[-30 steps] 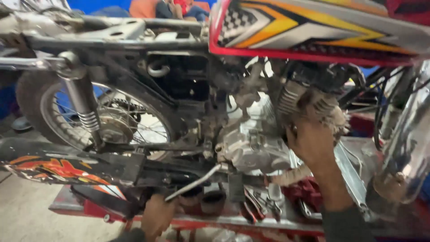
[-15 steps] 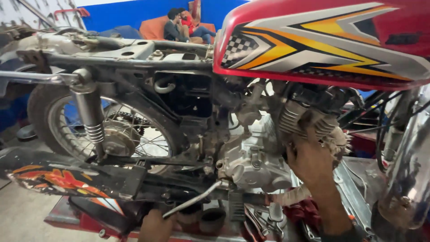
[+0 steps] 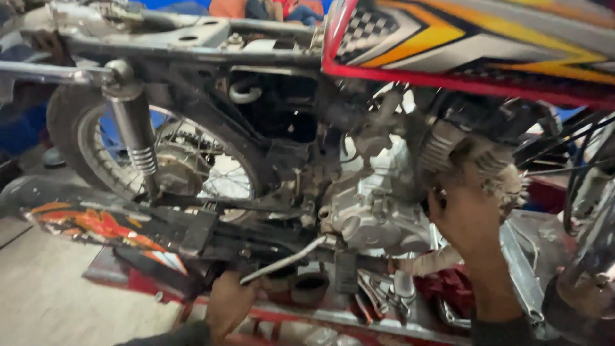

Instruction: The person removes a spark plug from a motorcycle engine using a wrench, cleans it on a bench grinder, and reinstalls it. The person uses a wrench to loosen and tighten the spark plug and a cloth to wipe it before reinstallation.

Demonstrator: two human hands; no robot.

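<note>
While the motorcycle stands stripped on the red lift stand [image 3: 384, 317], I take the engine [image 3: 378, 205] as my landmark. Far to its left are the rear wheel [image 3: 128, 154] and shock absorber [image 3: 134, 138], with a painted side panel [image 3: 96, 224] leaning below them. Below and left of the engine, my left hand [image 3: 227, 304] rests on the stand's edge just under the chrome lever [image 3: 285, 259], probably bracing me; its fingers are hidden, so I cannot tell its grip. At the engine's right side, my right hand [image 3: 471, 221] presses against the finned cylinder [image 3: 467, 163], fingers curled around something I can't make out.
</note>
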